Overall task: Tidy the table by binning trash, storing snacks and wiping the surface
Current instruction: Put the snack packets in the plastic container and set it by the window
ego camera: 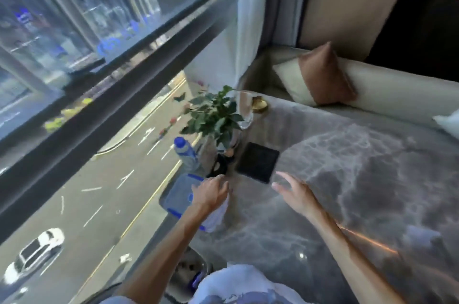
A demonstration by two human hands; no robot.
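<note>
My left hand (212,192) is closed on a white cloth (218,217) that hangs below it, at the left edge of the grey marble table (347,179). Just under and left of that hand sits a clear plastic container with a blue-clipped lid (177,194). My right hand (293,190) hovers open above the table, fingers spread, holding nothing, just in front of a black square mat (258,162).
A water bottle with a blue cap (185,152), a potted green plant (214,115), a black object (219,167), a glass (244,110) and a gold dish (259,104) stand along the window side. A bench with a cushion (315,75) lies beyond. A bin (188,269) sits below.
</note>
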